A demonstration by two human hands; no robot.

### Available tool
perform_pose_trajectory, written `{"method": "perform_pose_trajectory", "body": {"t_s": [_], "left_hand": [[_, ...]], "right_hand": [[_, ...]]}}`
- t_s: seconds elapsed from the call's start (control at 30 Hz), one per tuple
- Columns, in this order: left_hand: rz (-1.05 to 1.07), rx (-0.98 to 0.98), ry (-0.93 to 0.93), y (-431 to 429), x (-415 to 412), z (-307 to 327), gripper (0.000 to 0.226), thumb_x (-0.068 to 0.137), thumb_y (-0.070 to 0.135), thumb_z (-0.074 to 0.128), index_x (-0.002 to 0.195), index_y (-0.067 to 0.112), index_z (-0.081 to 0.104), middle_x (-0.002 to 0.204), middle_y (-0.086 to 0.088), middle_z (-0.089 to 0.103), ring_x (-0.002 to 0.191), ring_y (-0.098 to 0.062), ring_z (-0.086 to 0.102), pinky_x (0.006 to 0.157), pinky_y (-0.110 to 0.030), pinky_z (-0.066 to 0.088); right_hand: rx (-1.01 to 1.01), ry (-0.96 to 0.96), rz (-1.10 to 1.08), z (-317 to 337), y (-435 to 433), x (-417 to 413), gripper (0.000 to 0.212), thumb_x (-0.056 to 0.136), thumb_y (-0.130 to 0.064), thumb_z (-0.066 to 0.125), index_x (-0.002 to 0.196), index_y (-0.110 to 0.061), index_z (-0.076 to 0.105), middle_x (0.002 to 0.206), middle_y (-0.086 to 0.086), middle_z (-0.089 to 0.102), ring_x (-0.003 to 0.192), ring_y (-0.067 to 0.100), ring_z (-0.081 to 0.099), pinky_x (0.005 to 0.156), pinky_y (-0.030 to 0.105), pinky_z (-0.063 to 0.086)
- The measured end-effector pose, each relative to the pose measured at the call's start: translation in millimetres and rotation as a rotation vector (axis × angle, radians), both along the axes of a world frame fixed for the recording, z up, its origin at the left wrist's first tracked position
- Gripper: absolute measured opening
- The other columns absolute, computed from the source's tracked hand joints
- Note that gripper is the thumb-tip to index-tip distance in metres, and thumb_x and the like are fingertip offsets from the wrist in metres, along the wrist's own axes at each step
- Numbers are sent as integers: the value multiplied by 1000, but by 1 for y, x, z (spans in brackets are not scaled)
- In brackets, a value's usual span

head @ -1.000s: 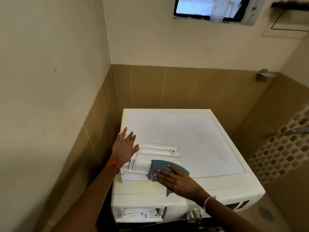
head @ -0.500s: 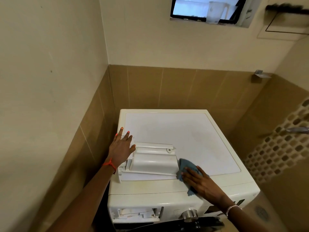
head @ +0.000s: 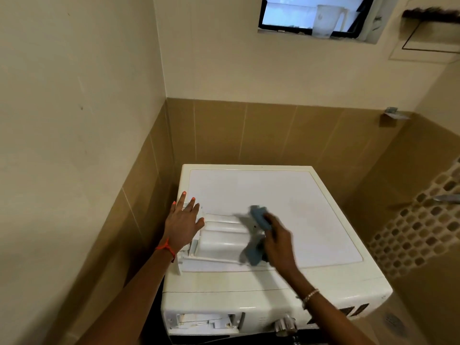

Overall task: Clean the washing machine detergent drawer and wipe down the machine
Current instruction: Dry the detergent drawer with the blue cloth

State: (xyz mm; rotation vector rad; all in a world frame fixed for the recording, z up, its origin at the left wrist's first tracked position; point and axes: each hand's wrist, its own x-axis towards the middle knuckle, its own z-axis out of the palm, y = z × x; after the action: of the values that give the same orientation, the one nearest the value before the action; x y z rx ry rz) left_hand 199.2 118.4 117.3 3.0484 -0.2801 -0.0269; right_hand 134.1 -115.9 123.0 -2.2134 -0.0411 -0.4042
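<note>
A tiled corner, beige above and tan below, holds a white washing machine (head: 286, 202) under a small window (head: 293, 13) with a translucent jug (head: 328, 19) on its sill. The detergent drawer (head: 221, 237) lies on the machine's top near the front left, and its open slot (head: 204, 321) shows on the front panel beside a silver dial (head: 285, 324). Panel markings are too small to read. The left hand (head: 183, 224) lies flat on the drawer's left end, fingers straight and spread. The right hand (head: 278, 240), blurred, grips a bunched blue cloth (head: 258, 216) against the drawer's right end.
</note>
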Motion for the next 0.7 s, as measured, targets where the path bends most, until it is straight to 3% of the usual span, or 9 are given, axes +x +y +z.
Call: {"method": "perform_pose_trajectory", "body": {"t_s": [0.07, 0.1, 0.17, 0.27, 0.33, 0.47, 0.53, 0.6, 0.7], "left_hand": [[2, -12, 6, 1, 0, 2, 53, 98, 40, 28, 145, 16, 26, 156, -1, 15, 145, -24, -9, 117, -42, 4], [0, -16, 7, 1, 0, 2, 53, 98, 40, 28, 145, 16, 26, 156, -1, 15, 145, -24, -9, 117, -42, 4], [-6, -19, 6, 2, 0, 2, 53, 98, 40, 29, 145, 15, 26, 156, -2, 15, 145, -25, -9, 117, -43, 4], [-8, -37, 10, 0, -1, 2, 53, 98, 40, 29, 145, 15, 26, 156, -2, 15, 145, -25, -8, 117, -42, 3], [-11, -44, 9, 0, 0, 2, 54, 98, 40, 30, 145, 14, 26, 156, -2, 15, 145, -25, -7, 117, -42, 3], [2, -77, -13, 2, -1, 1, 53, 98, 38, 32, 144, 14, 29, 156, -2, 17, 145, -24, -8, 117, -41, 5], [0, -82, -22, 1, 0, -1, 53, 98, 39, 33, 144, 13, 30, 156, -1, 16, 145, -23, -7, 117, -40, 6], [1, -143, -34, 1, 0, -2, 56, 97, 38, 36, 145, 12, 26, 157, -2, 10, 145, -23, -6, 117, -39, 7], [90, -375, -58, 3, -1, 0, 72, 93, 35, 49, 148, 10, 10, 157, -6, -2, 146, -22, -3, 117, -37, 9]], "right_hand": [[-247, -37, 183, -13, 24, -8, 38, 87, -21, 42, 118, -8, 59, 106, 2, 63, 90, 14, 63, 80, 26, 54], [-295, -30, 247, -22, 34, -10, 39, 85, -22, 41, 117, -8, 60, 105, 7, 65, 90, 20, 66, 77, 36, 56], [-519, -33, 347, -38, 52, -8, 58, 72, -14, 45, 129, -9, 49, 124, 11, 61, 112, 29, 60, 92, 51, 46], [-780, -36, 380, -57, 44, -6, 113, 53, -14, 72, 149, -11, 12, 141, 12, 46, 129, 32, 44, 105, 47, 20], [-729, 114, 405, -58, 35, -5, 131, 40, -18, 83, 149, -11, 11, 142, 13, 45, 129, 34, 44, 104, 47, 21], [-702, 154, 262, -64, 4, -6, 128, 27, -21, 90, 140, -8, 31, 137, 17, 48, 126, 37, 45, 107, 48, 30], [-539, 139, 192, -69, -9, -8, 107, 55, -9, 83, 144, -8, 25, 144, 18, 39, 132, 37, 38, 110, 45, 31], [-256, 208, 147, -66, -11, -10, 76, 79, 3, 59, 145, -7, 23, 148, 12, 29, 135, 26, 32, 110, 28, 27], [-27, 250, 35, -56, -9, -6, 58, 83, 7, 50, 138, -4, 35, 131, 8, 46, 115, 13, 43, 95, 13, 31]]}}
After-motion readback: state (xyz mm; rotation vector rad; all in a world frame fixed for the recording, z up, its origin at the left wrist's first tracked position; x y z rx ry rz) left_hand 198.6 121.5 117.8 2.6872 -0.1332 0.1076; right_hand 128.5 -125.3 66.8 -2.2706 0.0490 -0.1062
